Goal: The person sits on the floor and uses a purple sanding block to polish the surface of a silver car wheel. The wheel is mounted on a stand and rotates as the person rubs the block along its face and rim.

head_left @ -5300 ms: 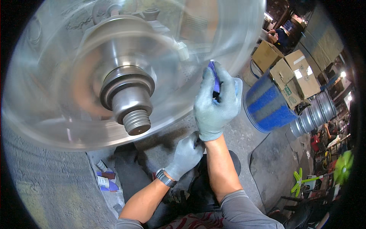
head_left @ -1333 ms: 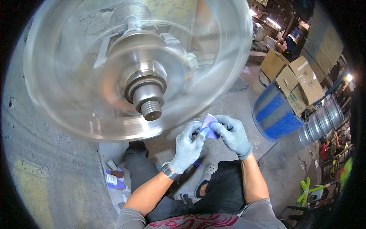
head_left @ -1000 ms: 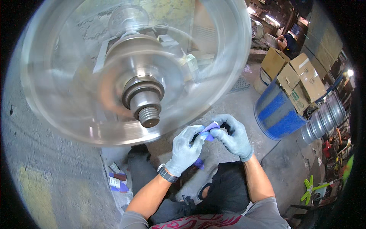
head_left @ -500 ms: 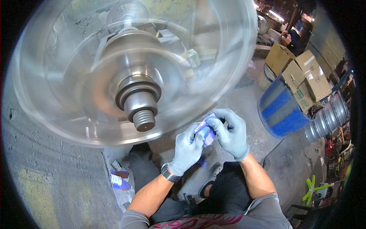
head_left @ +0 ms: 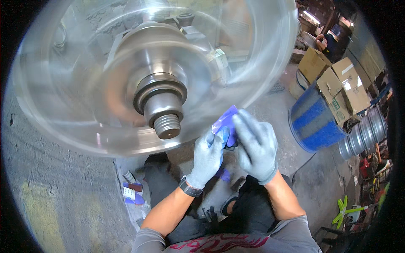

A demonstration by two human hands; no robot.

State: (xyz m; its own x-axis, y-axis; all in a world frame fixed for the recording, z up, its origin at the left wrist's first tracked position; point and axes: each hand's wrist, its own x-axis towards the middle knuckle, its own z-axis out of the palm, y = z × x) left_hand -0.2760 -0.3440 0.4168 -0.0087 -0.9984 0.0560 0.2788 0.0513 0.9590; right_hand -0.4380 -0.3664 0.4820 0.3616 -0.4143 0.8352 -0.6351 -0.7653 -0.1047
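Purple abrasive sheet (head_left: pixel 225 122), gloved hands, frame centre.
Left hand (head_left: pixel 207 157) and right hand (head_left: pixel 255 145) pinch it together, clear of the blurred spinning disc (head_left: pixel 84 105).

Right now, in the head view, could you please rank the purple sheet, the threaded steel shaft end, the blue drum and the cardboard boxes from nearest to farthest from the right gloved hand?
1. Purple sheet, touching the right gloved hand.
2. Threaded steel shaft end, to its left.
3. Blue drum, to its right.
4. Cardboard boxes, upper right, beyond the drum.
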